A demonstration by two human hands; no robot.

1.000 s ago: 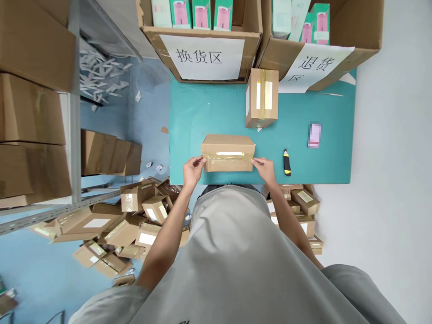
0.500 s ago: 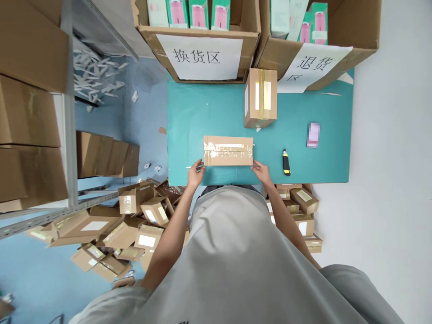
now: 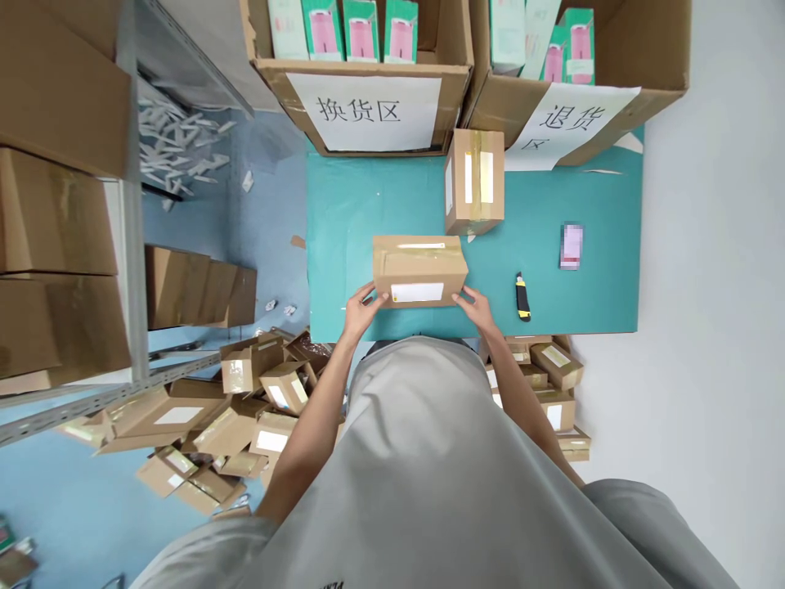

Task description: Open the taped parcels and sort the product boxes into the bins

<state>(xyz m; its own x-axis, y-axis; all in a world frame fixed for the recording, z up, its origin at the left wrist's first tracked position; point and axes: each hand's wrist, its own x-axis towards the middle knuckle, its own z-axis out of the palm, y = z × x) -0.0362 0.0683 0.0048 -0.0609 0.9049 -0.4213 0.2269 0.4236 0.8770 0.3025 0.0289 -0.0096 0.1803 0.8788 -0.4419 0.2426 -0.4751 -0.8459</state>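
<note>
A brown rectangular cardboard box is held near the centre of the frame, above the near part of a teal-covered table. Its lower left corner is clamped between the thumb and fingers of the left hand; its lower right corner is clamped in the same way by the right hand. A white label is seen on the side turned to the bottom of the frame. Whether the table is touched by the box cannot be told.

Just beyond, a taped upright brown cardboard box is placed. Right of centre, a black and yellow plastic cutter and a pinkish, blurred object are laid. Along the top, green and pink packages are contained in two large open cardboard cartons.
</note>
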